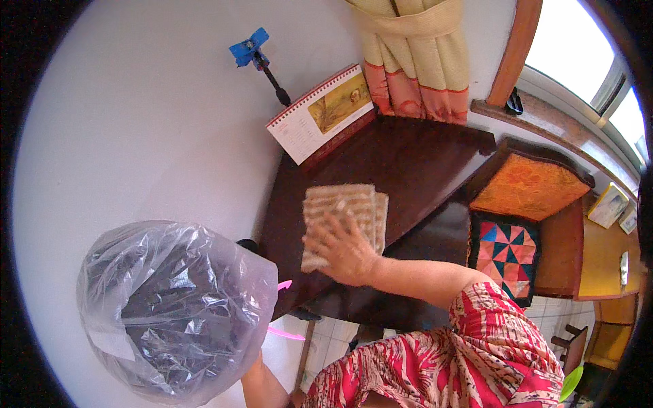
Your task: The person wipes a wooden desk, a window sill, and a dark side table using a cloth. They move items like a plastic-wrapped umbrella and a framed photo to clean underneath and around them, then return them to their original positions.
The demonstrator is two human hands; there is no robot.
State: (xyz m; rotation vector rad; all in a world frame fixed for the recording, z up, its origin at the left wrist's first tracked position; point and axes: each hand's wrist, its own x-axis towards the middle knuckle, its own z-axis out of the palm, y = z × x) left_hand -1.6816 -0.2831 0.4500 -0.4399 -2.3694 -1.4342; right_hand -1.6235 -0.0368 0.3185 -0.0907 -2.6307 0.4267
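Observation:
My right hand (344, 247) lies spread, palm down, on a folded cloth (342, 196) with beige and white stripes. The cloth rests on a dark wooden tabletop (403, 153). At lower left is a round, open bin-like container (178, 306) with a clear plastic bag over its rim and inside it. My left hand (253, 363) grips its lower right side; the fingers are mostly hidden behind the plastic. Two pink curved pieces (285, 334) stick out beside the container; what they belong to cannot be told.
A spiral desk calendar (326, 112) stands against the wall, near a blue phone-holder-like clamp (249, 48) on a black stem. A tied curtain (413, 61) hangs behind. To the right is a wooden chair with an orange backrest (530, 186) and patchwork cushion (505, 255).

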